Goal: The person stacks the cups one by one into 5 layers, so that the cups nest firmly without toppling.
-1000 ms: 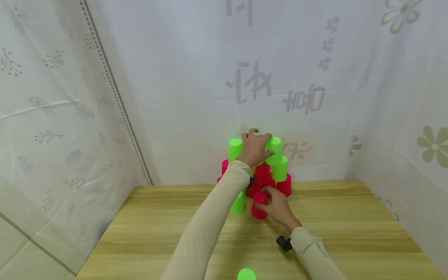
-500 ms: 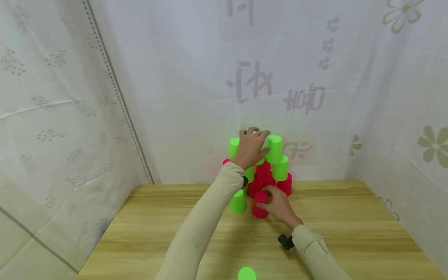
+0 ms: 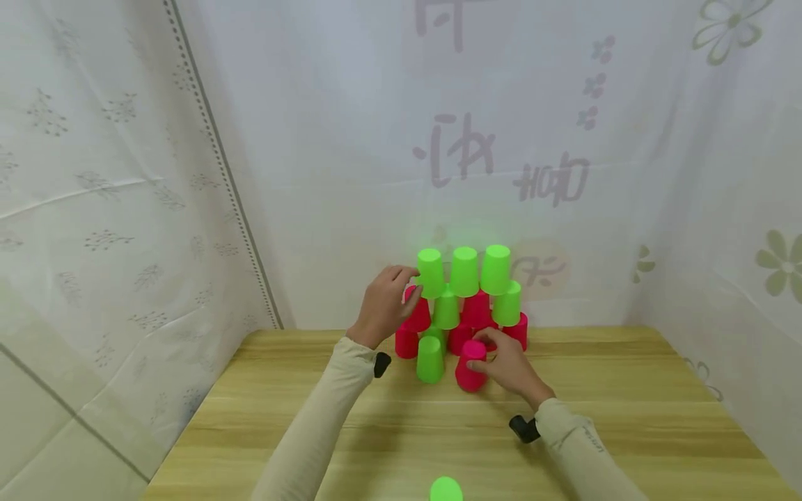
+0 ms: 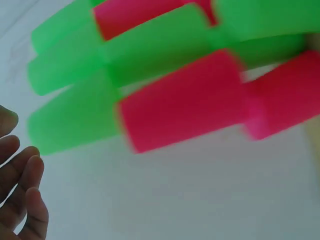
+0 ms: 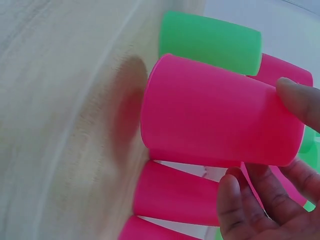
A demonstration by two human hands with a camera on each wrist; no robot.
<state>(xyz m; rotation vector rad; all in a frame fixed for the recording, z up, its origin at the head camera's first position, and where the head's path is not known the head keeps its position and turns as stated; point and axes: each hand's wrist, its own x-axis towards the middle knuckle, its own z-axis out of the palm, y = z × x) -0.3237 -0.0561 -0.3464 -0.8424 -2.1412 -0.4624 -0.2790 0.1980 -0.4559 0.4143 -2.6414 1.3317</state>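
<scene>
My left hand (image 3: 385, 306) hovers at the left side of a cup pyramid, fingers loosely bent and holding nothing. Its fingertips are close to the leftmost top green cup (image 3: 429, 273); in the left wrist view a narrow gap shows beside that cup (image 4: 75, 117). Two more green cups, the middle one (image 3: 465, 271) and the right one (image 3: 496, 270), complete the top row. Below them are mixed red and green rows. My right hand (image 3: 510, 369) pinches an upside-down red cup (image 3: 471, 367) in front of the pyramid. From the right wrist, this cup (image 5: 220, 110) seems slightly raised above its shadow.
A single green cup (image 3: 430, 360) stands before the pyramid, left of the held one. Another green cup (image 3: 446, 489) is near the front, cut off by the frame. Patterned cloth (image 3: 338, 174) hangs behind the wooden table (image 3: 301, 390).
My left hand has drawn off the top row, moving left and down, so the middle green cup shows fully. The right hand keeps hold of the red cup in nearly the same spot.
</scene>
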